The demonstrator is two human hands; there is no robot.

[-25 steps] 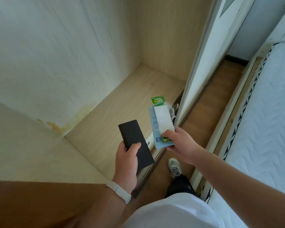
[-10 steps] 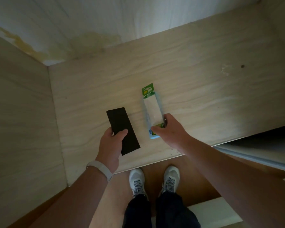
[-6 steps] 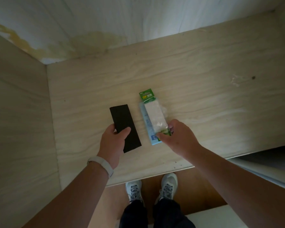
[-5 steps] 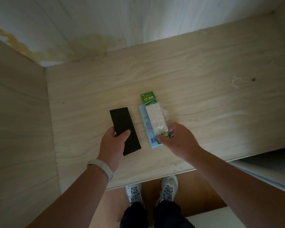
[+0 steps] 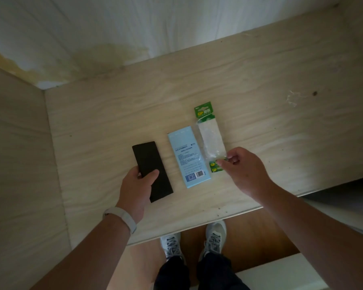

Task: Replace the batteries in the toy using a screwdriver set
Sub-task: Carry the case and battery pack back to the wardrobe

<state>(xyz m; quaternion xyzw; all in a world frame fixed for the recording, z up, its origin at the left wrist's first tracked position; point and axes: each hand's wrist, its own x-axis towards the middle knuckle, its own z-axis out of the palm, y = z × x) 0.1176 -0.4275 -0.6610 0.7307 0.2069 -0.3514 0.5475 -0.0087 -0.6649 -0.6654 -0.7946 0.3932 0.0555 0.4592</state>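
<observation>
Grips: left hand (image 5: pixel 134 186) around black case (image 5: pixel 148 162), right hand (image 5: pixel 244 170) tight on battery pack (image 5: pixel 210 137).

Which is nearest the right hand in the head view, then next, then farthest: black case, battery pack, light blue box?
1. battery pack: rightmost, its near end pinched by the right hand.
2. light blue box: in the middle, just left of the pack.
3. black case: leftmost, gripped by the left hand.

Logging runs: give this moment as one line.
left hand grips black case | right hand pinches battery pack | blue box on shelf
</observation>
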